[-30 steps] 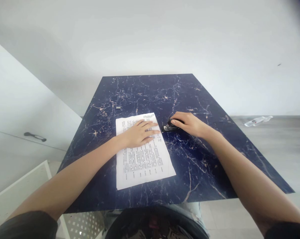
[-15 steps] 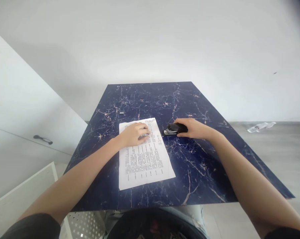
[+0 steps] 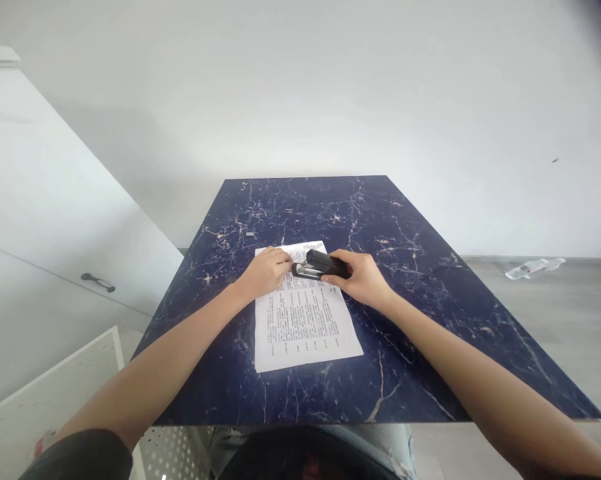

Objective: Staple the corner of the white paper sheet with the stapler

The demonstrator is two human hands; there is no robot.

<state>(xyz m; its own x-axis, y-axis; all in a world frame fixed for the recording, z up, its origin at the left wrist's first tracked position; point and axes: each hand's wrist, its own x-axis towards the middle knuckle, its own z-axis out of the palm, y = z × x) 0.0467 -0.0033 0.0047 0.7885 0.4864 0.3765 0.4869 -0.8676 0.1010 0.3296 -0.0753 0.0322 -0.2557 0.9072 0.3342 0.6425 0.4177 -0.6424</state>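
A black stapler (image 3: 325, 265) lies over the upper part of a printed white sheet of paper (image 3: 300, 333). Its upper arm is raised at the front, and metal shows between the two arms. My right hand (image 3: 363, 275) wraps around the rear end of the stapler from the right. On the sheet's upper left rests my left hand (image 3: 266, 272), its fingers reaching toward the stapler's front tip. Whether those fingertips touch the stapler, I cannot tell.
The dark blue marbled table (image 3: 410, 347) carries a small grey block (image 3: 250, 234) at its back left. A white cabinet (image 3: 55, 220) and a white perforated basket (image 3: 170, 453) stand left. A clear plastic item (image 3: 533, 268) lies on the floor at right.
My right hand has carried the stapler left, from beside the sheet to over it. My left hand's fingers have drawn back to the left on the paper. The view has shifted slightly.
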